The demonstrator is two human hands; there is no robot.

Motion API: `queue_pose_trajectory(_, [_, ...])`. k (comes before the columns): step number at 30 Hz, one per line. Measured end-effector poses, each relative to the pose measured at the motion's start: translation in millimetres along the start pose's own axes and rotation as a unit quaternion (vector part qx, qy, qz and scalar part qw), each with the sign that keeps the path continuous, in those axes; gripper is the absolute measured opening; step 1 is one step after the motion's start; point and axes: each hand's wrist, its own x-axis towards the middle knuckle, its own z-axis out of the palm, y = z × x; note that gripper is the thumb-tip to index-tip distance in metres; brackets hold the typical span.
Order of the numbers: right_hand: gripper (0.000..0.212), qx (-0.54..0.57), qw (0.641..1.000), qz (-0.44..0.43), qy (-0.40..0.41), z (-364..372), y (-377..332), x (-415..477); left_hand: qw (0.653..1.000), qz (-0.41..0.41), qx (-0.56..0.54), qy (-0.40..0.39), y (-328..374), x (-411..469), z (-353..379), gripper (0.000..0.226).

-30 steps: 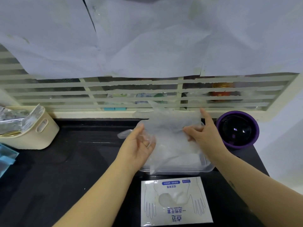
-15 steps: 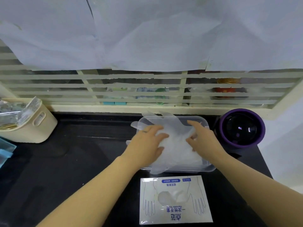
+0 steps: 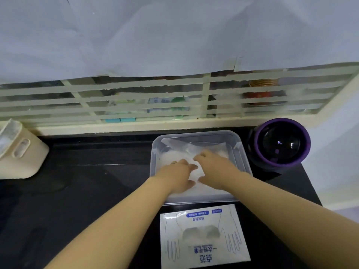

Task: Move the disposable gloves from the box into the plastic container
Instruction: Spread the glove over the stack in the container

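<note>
Both hands lie inside the plastic container (image 3: 240, 152), palms down, side by side. The left hand (image 3: 175, 175) and right hand (image 3: 215, 167) have their fingers extended and lightly spread, pressing flat on the disposable gloves (image 3: 194, 149). Neither hand pinches anything. The gloves form a translucent white layer under and beyond the fingertips, within the container walls.

Labels: the box (image 3: 204, 237) lies flat just behind the wrists, toward the person, apart from the container's near wall by a narrow band of countertop (image 3: 87, 181). Its white face carries two outlined glove drawings, an oval opening with gloves visible inside, small blue label strips and larger blue characters. All of this print is upside down to the camera and too blurred to read with certainty.

Clearances:
- Left of the left hand: the container wall, then a broad run of black countertop as far as the beige bin (image 3: 25, 154).
- Right of the right hand: the container wall, then the purple-rimmed round object (image 3: 281, 142) just beside it.
- Beyond the fingertips: the far wall, near the window sill (image 3: 136, 126).
</note>
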Motion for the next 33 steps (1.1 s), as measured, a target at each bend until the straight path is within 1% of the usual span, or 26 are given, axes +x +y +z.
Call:
queue_pose_trajectory(2, [0.075,-0.018,0.998,0.023,-0.05,9.9,5.9,11.3,0.999,-0.003,-0.044,-0.014,-2.5,4.7,0.7,0.058])
queue_pose_trajectory(4, [0.087,-0.046,0.993,0.042,-0.1,17.4,11.8,17.3,0.992,-0.02,-0.122,-0.031,-5.0,10.1,0.7,0.056])
queue_pose_trajectory(6, [0.094,-0.068,0.986,0.058,-0.138,23.1,16.1,19.6,0.973,-0.056,-0.22,-0.033,-8.1,15.9,1.3,0.06])
queue_pose_trajectory(8, [0.104,-0.07,0.982,0.08,-0.157,27.4,20.2,21.1,0.944,-0.108,-0.311,-0.026,-11.2,22.5,1.3,0.067])
queue_pose_trajectory(9, [0.108,-0.066,0.981,0.09,-0.162,28.2,21.4,21.7,0.93,-0.139,-0.34,-0.023,-11.9,25.4,0.7,0.069])
queue_pose_trajectory(11, [0.112,-0.06,0.978,0.106,-0.171,29.8,22.1,22.9,0.916,-0.192,-0.351,-0.033,-9.4,29.5,-0.2,0.065])
queue_pose_trajectory(13, [0.109,-0.06,0.975,0.112,-0.18,29.5,18.8,24.9,0.914,-0.214,-0.34,-0.047,-5.7,31.4,-3.2,0.048])
queue_pose_trajectory(15, [0.098,-0.051,0.974,0.107,-0.195,22.6,15.4,23.6,0.917,-0.209,-0.335,-0.057,-3.2,29.7,-9.6,0.03])
queue_pose_trajectory(16, [0.089,-0.052,0.974,0.096,-0.2,15.0,14.3,20.6,0.923,-0.196,-0.326,-0.064,-3.1,26.9,-13.5,0.03])
queue_pose_trajectory(17, [0.079,-0.059,0.976,0.079,-0.195,5.7,13.5,14.5,0.934,-0.173,-0.305,-0.067,-2.8,20.4,-17.9,0.037])
queue_pose_trajectory(18, [0.07,-0.066,0.981,0.06,-0.171,-4.6,13.1,7.6,0.953,-0.142,-0.262,-0.06,-3.7,12.5,-22.5,0.046])
queue_pose_trajectory(19, [0.062,-0.069,0.989,0.037,-0.124,-14.3,12.7,-1.3,0.971,-0.101,-0.215,-0.034,-4.9,2.8,-25.9,0.052])
queue_pose_trajectory(20, [0.054,-0.063,0.996,0.011,-0.064,-24.2,10.1,-15.8,0.983,-0.055,-0.176,0.013,-2.9,-13.4,-28.7,0.054])
queue_pose_trajectory(21, [0.045,-0.039,0.999,-0.019,-0.008,-31.6,7.5,-26.5,0.986,-0.007,-0.153,0.067,-2.7,-26.0,-30.3,0.052])
queue_pose_trajectory(22, [0.035,-0.013,0.998,-0.052,0.035,-37.3,2.4,-41.5,0.982,0.032,-0.144,0.116,-1.6,-40.6,-29.9,0.045])
queue_pose_trajectory(23, [0.026,0.008,0.995,-0.083,0.05,-40.5,-3.0,-54.6,0.975,0.067,-0.138,0.16,-0.9,-53.4,-28.1,0.033])
queue_pose_trajectory(24, [0.026,0.024,0.993,-0.109,0.041,-41.7,-9.7,-68.0,0.971,0.081,-0.132,0.183,0.4,-65.9,-25.0,0.016])
queue_pose_trajectory(25, [0.033,0.043,0.991,-0.127,0.016,-40.0,-17.3,-79.7,0.968,0.092,-0.122,0.198,1.5,-79.5,-21.3,0.004])
queue_pose_trajectory(26, [0.04,0.064,0.989,-0.135,-0.019,-35.3,-22.4,-87.3,0.969,0.098,-0.102,0.205,2.8,-88.8,-16.6,0.019])
queue_pose_trajectory(27, [0.042,0.073,0.986,-0.139,-0.06,-27.7,-26.0,-92.1,0.971,0.102,-0.074,0.203,3.9,-95.8,-10.5,0.029])
queue_pose_trajectory(28, [0.039,0.066,0.982,-0.144,-0.103,-17.9,-27.6,-94.2,0.973,0.104,-0.049,0.202,6.2,-102.6,-3.5,0.034])
queue_pose_trajectory(29, [0.034,0.045,0.979,-0.148,-0.135,-4.9,-26.3,-93.1,0.973,0.109,-0.025,0.201,8.7,-107.7,4.9,0.036])
queue_pose_trajectory(30, [0.027,0.003,0.976,-0.156,-0.155,9.5,-23.8,-89.8,0.973,0.12,-0.001,0.195,11.5,-111.5,14.1,0.036])
queue_pose_trajectory(31, [0.026,-0.051,0.97,-0.166,-0.168,24.4,-21.0,-86.9,0.975,0.123,0.009,0.187,13.7,-115.8,24.8,0.034])
queue_pose_trajectory(33, [0.039,-0.156,0.956,-0.192,-0.156,52.8,-12.2,-80.8,0.979,0.12,0.015,0.166,13.7,-118.8,45.6,0.027])
